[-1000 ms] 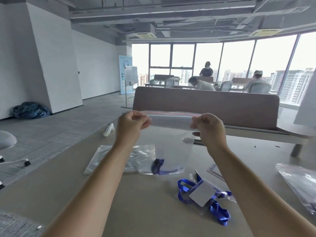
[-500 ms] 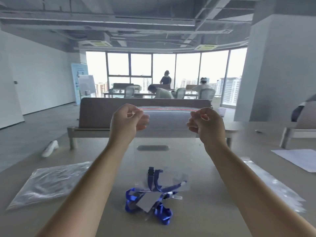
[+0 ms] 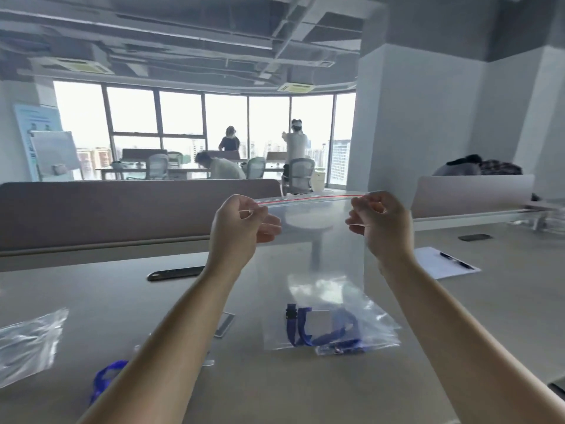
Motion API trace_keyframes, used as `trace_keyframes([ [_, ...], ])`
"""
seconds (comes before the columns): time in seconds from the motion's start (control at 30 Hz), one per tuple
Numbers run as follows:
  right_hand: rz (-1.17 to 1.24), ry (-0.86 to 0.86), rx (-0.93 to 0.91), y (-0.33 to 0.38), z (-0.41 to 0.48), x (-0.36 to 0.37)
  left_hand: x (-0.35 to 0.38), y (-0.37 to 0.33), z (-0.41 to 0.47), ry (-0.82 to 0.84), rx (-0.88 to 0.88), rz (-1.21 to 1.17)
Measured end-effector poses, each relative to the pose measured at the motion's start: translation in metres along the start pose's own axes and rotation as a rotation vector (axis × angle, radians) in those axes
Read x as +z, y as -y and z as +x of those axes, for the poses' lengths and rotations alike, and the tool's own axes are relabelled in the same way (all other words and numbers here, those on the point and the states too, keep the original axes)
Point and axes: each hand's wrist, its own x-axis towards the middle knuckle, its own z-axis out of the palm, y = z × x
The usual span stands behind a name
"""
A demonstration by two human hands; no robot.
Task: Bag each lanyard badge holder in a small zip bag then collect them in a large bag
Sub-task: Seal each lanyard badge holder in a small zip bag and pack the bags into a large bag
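A large clear zip bag (image 3: 318, 264) hangs above the table, stretched between both hands at its red-lined top edge. My left hand (image 3: 237, 232) pinches the left corner of the zip strip. My right hand (image 3: 380, 223) pinches the right corner. In the bag's bottom lies a blue lanyard with a badge holder (image 3: 321, 332), apparently inside a small bag. A second blue lanyard (image 3: 104, 382) lies on the table at lower left, partly hidden by my left forearm.
More clear bags (image 3: 27, 341) lie at the table's left edge. A dark phone (image 3: 175, 273) and a small flat holder (image 3: 224, 324) lie on the table. A paper sheet with a pen (image 3: 446, 264) and another phone (image 3: 474, 237) are at right. Partition screens stand behind.
The camera has swung to the right, so the loose lanyard now sits lower left. Both hands keep pinching the bag's top, spread a little wider; the bag's bottom hangs to the right.
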Motion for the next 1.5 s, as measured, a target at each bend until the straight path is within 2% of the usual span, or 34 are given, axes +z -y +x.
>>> trace_keyframes([
  [0.3, -0.105, -0.077, 0.099, -0.061, 0.082, -0.031, 0.084, 0.063, 0.041, -0.005, -0.058, -0.035],
  [0.47, -0.181, 0.013, 0.222, -0.126, 0.111, -0.017, 0.102, 0.132, 0.067, -0.040, -0.143, 0.133],
  [0.7, -0.401, 0.118, 0.285, -0.216, 0.125, -0.004, 0.111, 0.214, 0.087, 0.054, -0.231, 0.455],
  [0.93, -0.432, 0.169, 0.439, -0.269, 0.127, 0.001, 0.110, 0.255, 0.087, 0.171, -0.271, 0.630],
  [1.03, -0.467, 0.252, 0.469, -0.273, 0.122, 0.003, 0.104, 0.259, 0.087, 0.183, -0.243, 0.678],
  [1.17, -0.519, 0.324, 0.448, -0.265, 0.115, 0.011, 0.096, 0.254, 0.083, 0.177, -0.215, 0.604],
  [1.4, -0.678, 0.305, 0.176, -0.208, 0.068, 0.046, 0.064, 0.208, 0.057, 0.188, -0.192, 0.503],
  [1.5, -0.669, 0.317, 0.136, -0.179, 0.038, 0.062, 0.037, 0.187, 0.042, 0.191, -0.193, 0.467],
])
